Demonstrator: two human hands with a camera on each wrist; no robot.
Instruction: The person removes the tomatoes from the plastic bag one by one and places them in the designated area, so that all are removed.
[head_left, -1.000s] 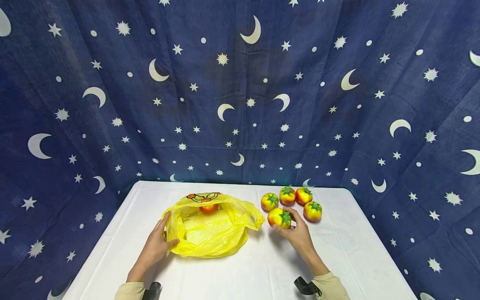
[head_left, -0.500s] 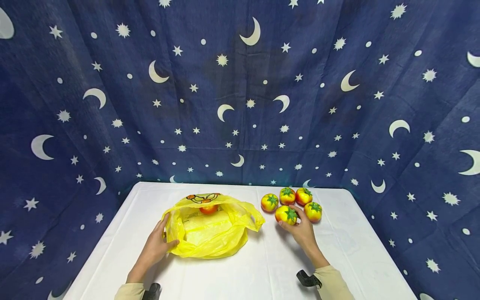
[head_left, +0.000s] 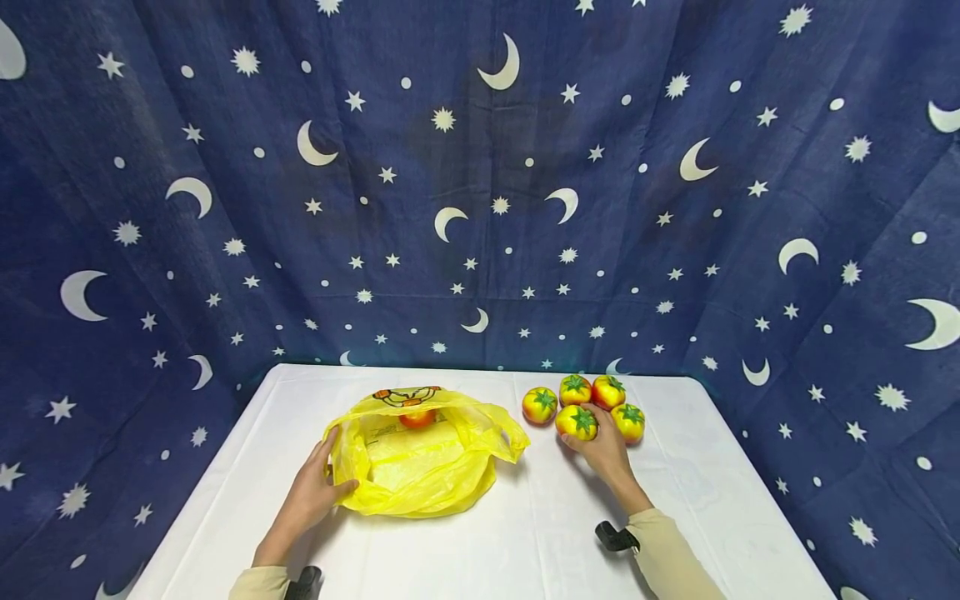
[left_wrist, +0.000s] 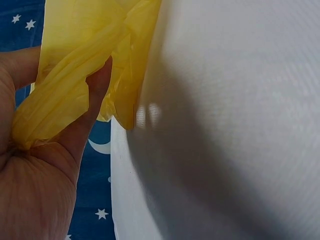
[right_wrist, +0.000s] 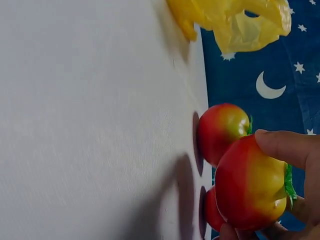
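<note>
At the left of the table, a yellow plastic bag [head_left: 416, 462] lies with its mouth open toward me. A red tomato [head_left: 417, 418] shows inside it. My left hand [head_left: 311, 492] holds the bag's left side; in the left wrist view, gathered yellow plastic [left_wrist: 65, 100] runs into the palm between thumb and fingers. My right hand [head_left: 609, 450] grips a red-and-yellow tomato [head_left: 577, 422] with a green leafy top. In the right wrist view this tomato [right_wrist: 250, 185] appears raised off the table, its shadow apart from it. The fingers behind it are partly hidden.
Several similar tomatoes stand close around the right hand: one at left [head_left: 539, 405], two behind, and one at right [head_left: 628, 423]. The white-covered table [head_left: 465, 558] ends at a blue curtain [head_left: 480, 208] with moons and stars.
My right hand has moved right and slightly back with the tomato, away from the bag and nearer the other tomatoes. The left hand and bag have stayed in place.
</note>
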